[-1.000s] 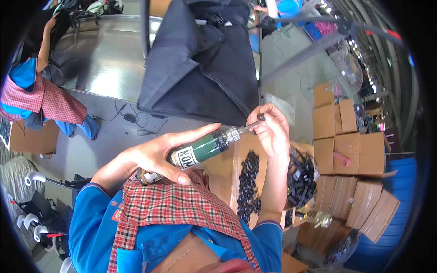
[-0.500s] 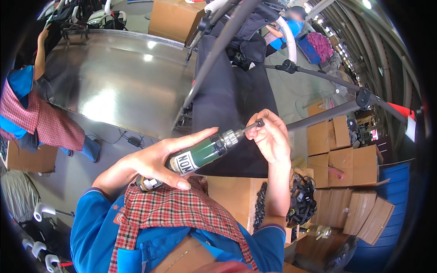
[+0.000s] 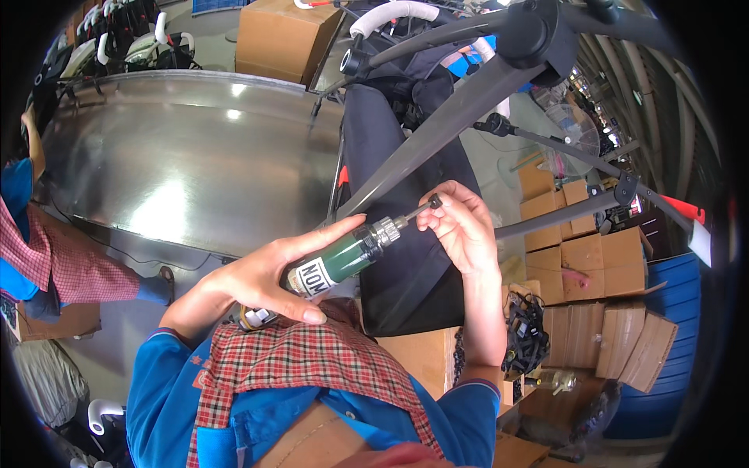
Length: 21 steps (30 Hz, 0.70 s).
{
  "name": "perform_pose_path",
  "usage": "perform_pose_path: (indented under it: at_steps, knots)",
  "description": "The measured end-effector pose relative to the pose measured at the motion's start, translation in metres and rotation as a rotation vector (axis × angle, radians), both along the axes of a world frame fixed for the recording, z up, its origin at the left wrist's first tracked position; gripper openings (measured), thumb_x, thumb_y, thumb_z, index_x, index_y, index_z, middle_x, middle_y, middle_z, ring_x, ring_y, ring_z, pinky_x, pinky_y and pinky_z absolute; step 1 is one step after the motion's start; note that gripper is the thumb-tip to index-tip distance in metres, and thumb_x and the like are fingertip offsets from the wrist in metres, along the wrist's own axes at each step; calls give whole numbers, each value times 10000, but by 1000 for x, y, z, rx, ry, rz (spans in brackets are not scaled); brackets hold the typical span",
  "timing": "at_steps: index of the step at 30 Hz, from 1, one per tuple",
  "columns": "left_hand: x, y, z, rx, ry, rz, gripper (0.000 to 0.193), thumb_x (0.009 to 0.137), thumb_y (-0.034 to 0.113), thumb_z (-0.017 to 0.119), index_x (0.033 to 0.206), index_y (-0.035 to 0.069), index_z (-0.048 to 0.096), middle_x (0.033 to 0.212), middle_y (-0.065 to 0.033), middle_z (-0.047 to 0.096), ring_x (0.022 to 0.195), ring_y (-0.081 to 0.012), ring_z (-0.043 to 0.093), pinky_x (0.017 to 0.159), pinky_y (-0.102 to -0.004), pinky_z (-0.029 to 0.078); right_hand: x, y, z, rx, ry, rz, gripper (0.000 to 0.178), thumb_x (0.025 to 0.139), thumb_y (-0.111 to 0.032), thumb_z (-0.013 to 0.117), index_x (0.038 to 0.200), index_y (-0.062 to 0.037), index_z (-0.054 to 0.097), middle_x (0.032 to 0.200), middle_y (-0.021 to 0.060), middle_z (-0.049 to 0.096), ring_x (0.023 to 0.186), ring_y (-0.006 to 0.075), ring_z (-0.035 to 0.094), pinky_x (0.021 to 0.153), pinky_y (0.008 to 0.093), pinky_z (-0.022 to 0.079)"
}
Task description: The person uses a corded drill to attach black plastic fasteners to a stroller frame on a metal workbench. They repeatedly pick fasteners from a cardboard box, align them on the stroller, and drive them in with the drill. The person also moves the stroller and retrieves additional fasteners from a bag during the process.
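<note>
My left hand (image 3: 261, 273) is wrapped around a green power screwdriver (image 3: 347, 259) with a clear-looking front section and a silver collar. The tool tilts up to the right. My right hand (image 3: 468, 238) pinches a small dark piece (image 3: 434, 202) at the tip of the thin bit; whether it is a screw or a cap, I cannot tell. Behind both hands stands a stroller-like frame with a thick grey tube (image 3: 437, 136) crossing in front of its black fabric (image 3: 417, 288).
A shiny metal table (image 3: 117, 148) lies to the left, with a co-worker in a checked apron (image 3: 86, 257) beside it. Cardboard boxes (image 3: 581, 265) are stacked at the right near a blue panel (image 3: 671, 335). A large carton (image 3: 281, 39) sits at the far side.
The grey tube and its black joint now loom larger and closer at upper right. The co-worker appears farther left. My grip on the screwdriver and the small piece stays the same.
</note>
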<state>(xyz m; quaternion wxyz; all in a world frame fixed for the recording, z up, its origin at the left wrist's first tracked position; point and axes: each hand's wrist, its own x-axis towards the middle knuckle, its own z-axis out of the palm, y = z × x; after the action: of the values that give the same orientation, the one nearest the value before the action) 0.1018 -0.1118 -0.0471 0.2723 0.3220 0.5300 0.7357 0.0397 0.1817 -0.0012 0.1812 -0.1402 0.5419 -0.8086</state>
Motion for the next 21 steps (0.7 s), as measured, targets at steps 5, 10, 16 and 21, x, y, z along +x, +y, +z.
perform_pose_path:
  at_steps: [5,10,16,21]
  knots:
    - [-10,8,-2,5,26,28,1049,703,188,844,1525,61,205,1444,-150,403,1210,-212,490,1028,-335,364,-8,2,4,116,101,-60,90,933,-44,587,994,21,598,918,158,668,784,178,657,756,326,538]
    - [-20,13,-18,287,-268,-265,1142,674,137,846,1538,67,103,1203,-188,537,967,-221,614,775,-323,498,-8,7,22,204,431,44,84,926,-39,607,979,25,601,924,160,669,817,165,649,771,320,529]
    - [-27,27,-31,581,-217,-608,1218,688,58,820,1529,69,-61,868,-182,581,607,-161,616,485,-269,473,-72,34,30,448,492,-87,289,949,-229,601,1027,49,609,967,178,685,890,228,674,809,333,527]
    - [-17,24,-37,638,-234,-564,1235,661,65,838,1529,62,-40,898,-217,583,603,-160,607,486,-270,474,-141,88,-99,1680,341,-464,711,722,-500,777,1169,25,604,1213,222,602,1117,380,583,967,409,454]
